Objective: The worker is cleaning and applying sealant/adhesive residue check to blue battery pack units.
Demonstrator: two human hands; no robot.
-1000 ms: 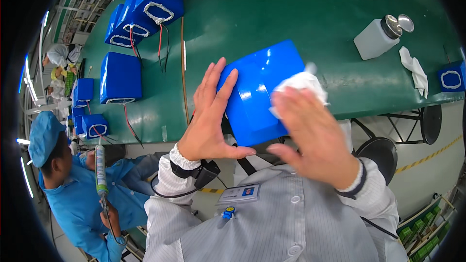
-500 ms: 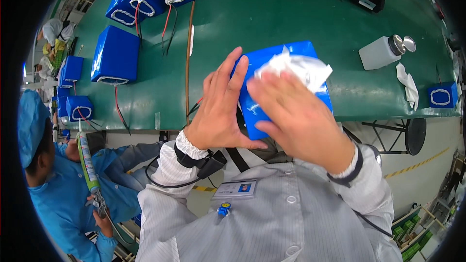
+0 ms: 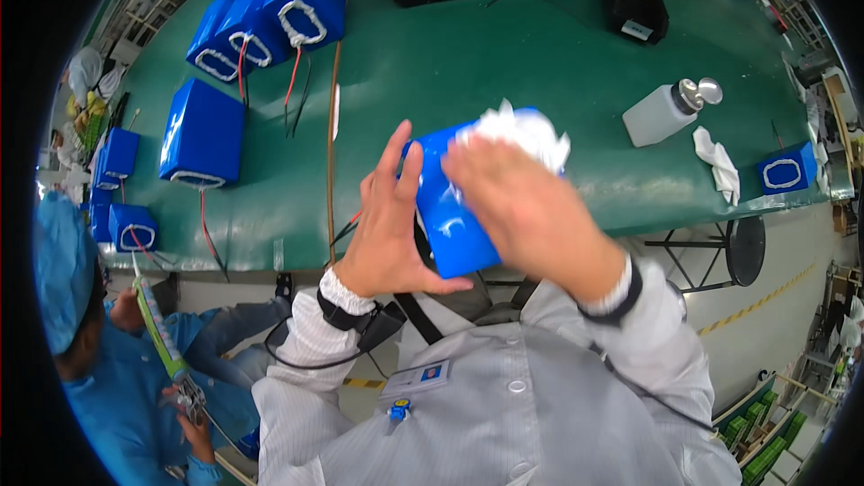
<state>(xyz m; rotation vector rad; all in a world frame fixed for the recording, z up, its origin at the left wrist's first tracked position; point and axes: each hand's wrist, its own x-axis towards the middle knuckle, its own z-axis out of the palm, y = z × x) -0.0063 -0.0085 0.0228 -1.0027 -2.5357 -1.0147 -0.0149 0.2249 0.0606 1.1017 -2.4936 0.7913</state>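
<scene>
While left hand [image 3: 389, 232] grips blue pack [image 3: 450, 209], right hand [image 3: 522, 202] presses white cloth [image 3: 522, 133], capped bottle [image 3: 661, 112] aside.

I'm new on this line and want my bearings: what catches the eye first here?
A glossy blue pack held up at centre, the left hand bracing its side while the right hand presses a white cloth against it. More blue packs with wires lie on the green table at upper left.
</scene>
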